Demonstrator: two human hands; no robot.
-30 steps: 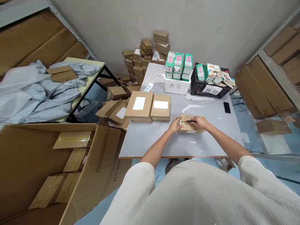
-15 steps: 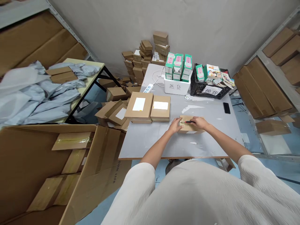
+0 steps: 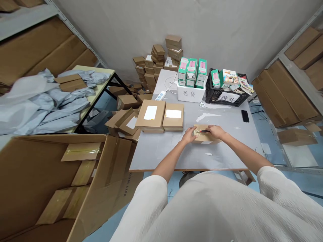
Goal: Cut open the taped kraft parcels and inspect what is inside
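A small brown cardboard box (image 3: 202,137) with shiny tape on its top and a white label on its near side lies on the grey table. At its left end, my left hand (image 3: 189,135) grips the box, fingers on the top edge. My right hand (image 3: 215,131) is closed round a slim dark and red tool (image 3: 204,131), apparently a cutter, whose tip points left over the taped top. Part of the box's right end is hidden beneath my right hand.
Two labelled boxes (image 3: 173,116) lie left on the table (image 3: 151,158). Behind are a white bin (image 3: 191,94), a black crate (image 3: 214,97) and a power strip (image 3: 160,95). A phone (image 3: 244,116) lies right. A large open carton (image 3: 101,188) stands left.
The view has shifted slightly. The tool has moved a little along the box top, with my right hand still round it. My left hand stays at the box's left end.
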